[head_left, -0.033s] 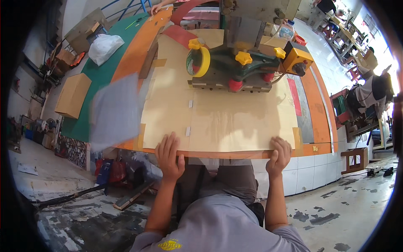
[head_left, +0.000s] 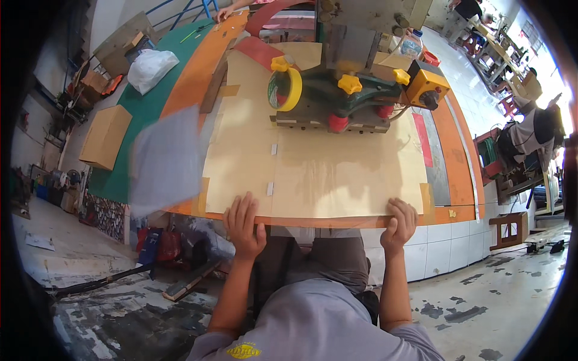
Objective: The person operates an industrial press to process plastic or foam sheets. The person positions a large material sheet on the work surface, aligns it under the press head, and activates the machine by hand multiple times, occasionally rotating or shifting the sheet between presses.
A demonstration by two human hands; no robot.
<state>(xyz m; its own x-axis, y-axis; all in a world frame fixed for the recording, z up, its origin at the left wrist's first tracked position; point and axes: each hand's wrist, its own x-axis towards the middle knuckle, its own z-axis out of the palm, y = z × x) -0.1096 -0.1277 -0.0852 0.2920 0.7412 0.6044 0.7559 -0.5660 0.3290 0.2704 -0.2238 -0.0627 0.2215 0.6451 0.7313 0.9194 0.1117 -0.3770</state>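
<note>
Noted sheet (head_left: 337, 174) flat on surface (head_left: 465, 212), along its near edge, with far part under press (head_left: 361, 102); cannot tell whether touching. Found left hand (head_left: 244, 231) at near edge, left of middle: fingers extended, slightly apart, closed on nothing. Found right hand (head_left: 399, 225) at near edge, right of middle: fingers bent, loosely parted, likewise closed on nothing. Suspect skew if pushed unevenly; suspect creasing if jammed against press; suspect pinching if reaching beneath it.

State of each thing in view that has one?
Left hand: open, fingers on tan sheet
Right hand: open, fingers on sheet
Tan sheet: flat
Yellow tape roll: upright
White plastic bag: bunched up
Yellow control box: power state unclear
</note>
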